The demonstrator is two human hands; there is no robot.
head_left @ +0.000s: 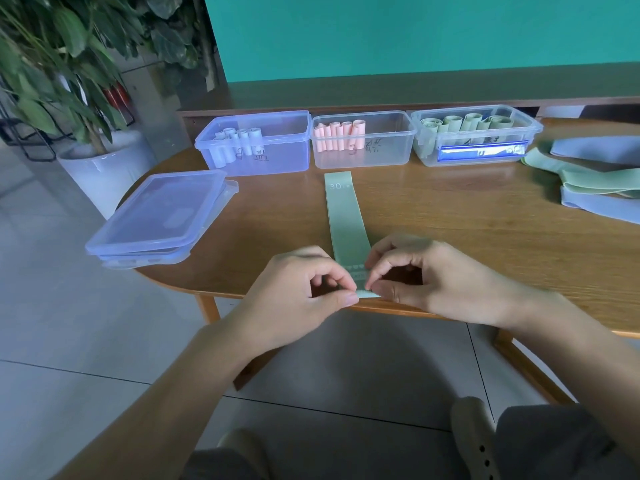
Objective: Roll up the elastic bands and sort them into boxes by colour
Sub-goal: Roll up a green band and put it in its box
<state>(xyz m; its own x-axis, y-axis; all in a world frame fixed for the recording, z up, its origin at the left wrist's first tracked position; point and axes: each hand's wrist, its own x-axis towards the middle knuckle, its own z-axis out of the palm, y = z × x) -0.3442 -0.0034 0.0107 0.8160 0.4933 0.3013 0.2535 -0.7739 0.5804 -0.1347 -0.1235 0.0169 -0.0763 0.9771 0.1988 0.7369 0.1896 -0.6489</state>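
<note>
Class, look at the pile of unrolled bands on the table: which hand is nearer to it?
Right. The right hand pinches the green band on the side toward the pile; the left hand pinches it farther away.

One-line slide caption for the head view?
Both hands pinch a green band's near end before three boxes.

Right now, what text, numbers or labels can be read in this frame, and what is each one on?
"30 LB": printed in pale letters at the far end of the green band lying flat on the table; the "LB" is small and only just legible.
Handwritten dark marks on the fronts of the left box, the middle box and the right box: too blurred to read.
No other text shows.
</note>
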